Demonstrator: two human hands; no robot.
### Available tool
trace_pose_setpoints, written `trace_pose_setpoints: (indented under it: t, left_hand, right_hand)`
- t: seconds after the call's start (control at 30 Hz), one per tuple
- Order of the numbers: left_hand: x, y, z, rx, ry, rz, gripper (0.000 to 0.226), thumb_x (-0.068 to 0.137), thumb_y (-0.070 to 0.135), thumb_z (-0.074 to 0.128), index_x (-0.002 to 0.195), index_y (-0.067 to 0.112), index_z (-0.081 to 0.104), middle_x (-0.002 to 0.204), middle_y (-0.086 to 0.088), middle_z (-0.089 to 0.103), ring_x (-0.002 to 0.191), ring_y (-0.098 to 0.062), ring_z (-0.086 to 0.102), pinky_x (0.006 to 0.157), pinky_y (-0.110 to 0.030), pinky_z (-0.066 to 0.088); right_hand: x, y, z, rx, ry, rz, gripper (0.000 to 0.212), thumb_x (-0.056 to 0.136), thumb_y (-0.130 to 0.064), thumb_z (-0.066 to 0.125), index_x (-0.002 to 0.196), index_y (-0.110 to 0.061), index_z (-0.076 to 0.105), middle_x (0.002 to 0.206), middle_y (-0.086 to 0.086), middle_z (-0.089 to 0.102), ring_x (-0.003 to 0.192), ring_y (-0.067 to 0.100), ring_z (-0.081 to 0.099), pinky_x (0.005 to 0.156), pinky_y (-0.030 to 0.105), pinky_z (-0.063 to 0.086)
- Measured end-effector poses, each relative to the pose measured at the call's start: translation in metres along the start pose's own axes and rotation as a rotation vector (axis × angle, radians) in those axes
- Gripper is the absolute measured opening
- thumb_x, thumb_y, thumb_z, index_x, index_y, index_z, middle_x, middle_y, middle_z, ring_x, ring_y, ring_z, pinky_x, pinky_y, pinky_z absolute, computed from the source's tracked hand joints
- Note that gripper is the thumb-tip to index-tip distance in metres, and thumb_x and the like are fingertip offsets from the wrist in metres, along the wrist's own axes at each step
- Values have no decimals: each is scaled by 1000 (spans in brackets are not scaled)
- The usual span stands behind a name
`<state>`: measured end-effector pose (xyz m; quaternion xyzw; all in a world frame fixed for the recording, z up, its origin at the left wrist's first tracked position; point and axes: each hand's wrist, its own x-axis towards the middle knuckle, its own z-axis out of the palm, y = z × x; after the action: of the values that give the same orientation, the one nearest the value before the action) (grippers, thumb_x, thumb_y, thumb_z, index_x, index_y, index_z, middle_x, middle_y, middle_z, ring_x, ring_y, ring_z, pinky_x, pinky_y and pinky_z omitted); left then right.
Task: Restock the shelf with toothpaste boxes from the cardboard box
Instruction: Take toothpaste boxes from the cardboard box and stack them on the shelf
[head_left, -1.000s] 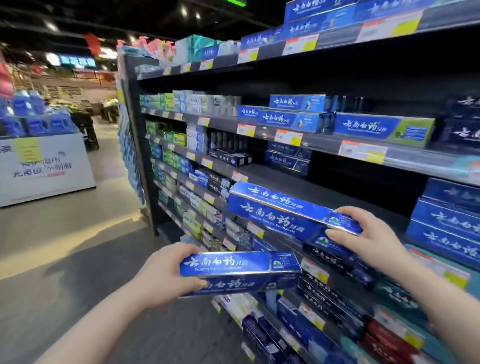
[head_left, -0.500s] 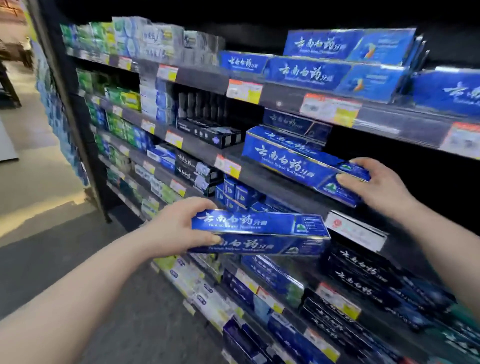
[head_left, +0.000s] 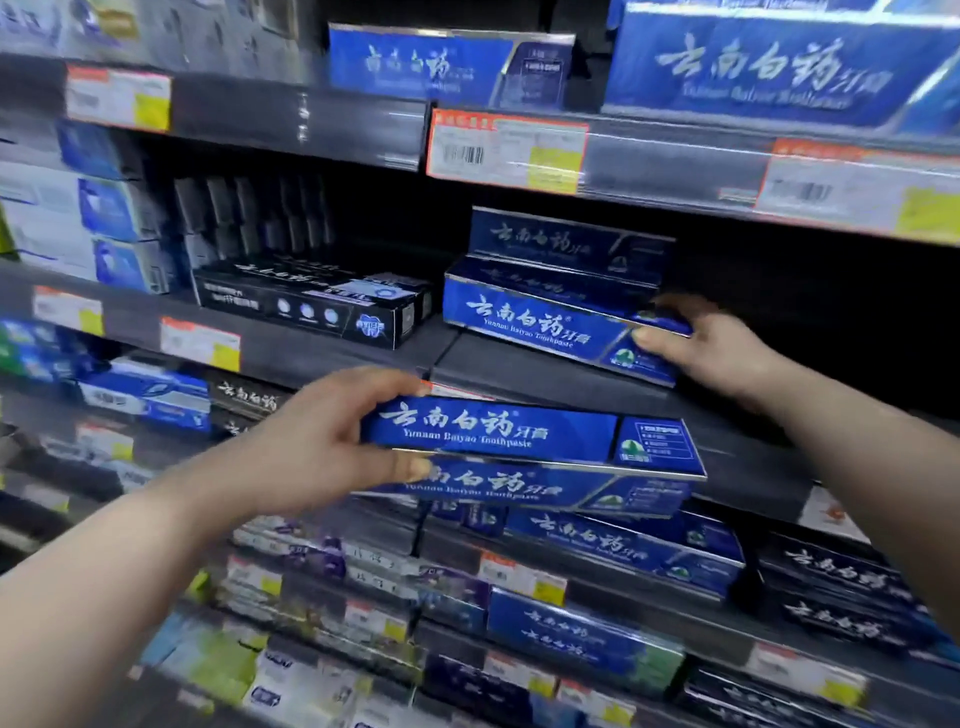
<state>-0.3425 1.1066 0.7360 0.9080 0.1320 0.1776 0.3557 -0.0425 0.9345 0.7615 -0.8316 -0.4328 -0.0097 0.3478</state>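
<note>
Facing the dark grey metal shelf (head_left: 545, 379) of a shop aisle, you have toothpaste in both hands. Your left hand (head_left: 311, 441) grips two stacked blue cardboard toothpaste boxes (head_left: 493, 431) by their left end, thumb under the top box and fingers curled over it. The stack hangs in the air just in front of the shelf's front lip.

Your right hand (head_left: 711, 348) holds the right end of a long blue toothpaste box (head_left: 535, 325) that lies lengthwise on the shelf. The thumb presses its front face and the fingers wrap over the top. Whether that hand holds one box or two cannot be told from here. Just behind it another blue box (head_left: 566, 244) sits higher, further back.

To the left on the same shelf lies a black rectangular toothpaste carton (head_left: 311, 304), with a narrow bare strip between it and the blue box. Right of your right hand the bay is a dark open gap (head_left: 810, 312) running back into shadow.

Overhead, the upper shelf edge (head_left: 363, 124) carries white and yellow price tags (head_left: 509, 150), leaving limited height above the boxes. Below your left hand, the lower shelves are packed with more blue boxes (head_left: 623, 551). The edges of the view are blurred.
</note>
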Motion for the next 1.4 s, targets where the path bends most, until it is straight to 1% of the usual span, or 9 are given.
trace_pose_setpoints:
  t: [0.13,0.37,0.53,0.7,1.0,1.13,1.2,1.27,1.4]
  left_hand:
    - [17,-12,-4,-9,-52,64,69,34,73,63,97,47,49,102,18,56,88,10,55,67,-4,42]
    - [40,-21,-10,-222,-108,107,74,29,81,67,97,52,56,103,15,63,86,-15,66,77,-40,55]
    - [49,-16,-13,-301,-113,159,63,29,76,72,85,50,61,95,12,70,80,-11,68,77,-35,56]
    - [56,-21,-13,-248,-108,173,70,30,77,71,93,50,59,99,9,70,87,-35,66,77,-58,54]
    - [75,-12,-22,-397,-146,234,66,26,66,79,86,42,65,89,15,73,77,-1,68,66,-12,53]
    - [107,-5,-36,-294,-153,209,71,27,65,79,90,40,61,96,8,72,82,-5,69,67,-15,54]
    - [124,-3,-36,-192,-166,193,66,34,55,79,94,35,58,96,-1,71,85,-9,68,74,-21,56]
    - [138,-4,-30,-75,-168,199,53,51,45,78,96,32,55,99,1,68,81,-10,64,75,-17,51]
    - [157,-12,-22,110,-187,121,64,55,60,71,111,37,50,115,-1,62,106,-20,57,99,-36,45]
  right_hand:
    - [15,4,1,-8,-47,65,53,82,-30,63,131,-17,46,123,-3,49,117,11,44,97,17,31]
    - [42,11,4,-58,-64,141,60,80,-32,65,134,-16,43,142,7,44,127,20,43,99,19,28]
    - [48,17,12,-9,-14,153,61,78,-32,67,133,-17,44,139,7,47,124,21,47,108,30,33]
    - [46,17,10,4,-7,138,60,79,-30,66,133,-17,44,139,6,47,125,20,46,107,27,32]
    - [38,15,-6,25,23,157,95,56,-69,68,134,-23,41,138,7,49,125,23,47,107,41,37]
    - [10,11,-27,138,80,176,33,89,-16,53,122,-16,53,111,5,61,104,6,58,97,24,44]
    - [-4,5,-29,84,73,148,30,84,-17,61,113,-20,57,93,-5,63,71,-11,58,82,10,47]
    - [-12,6,-27,-2,48,164,43,78,-36,66,114,-13,60,102,3,66,81,0,60,86,17,46]
    - [-32,3,-20,-23,-9,192,32,82,-1,61,113,-7,60,101,8,65,89,13,56,67,0,41]
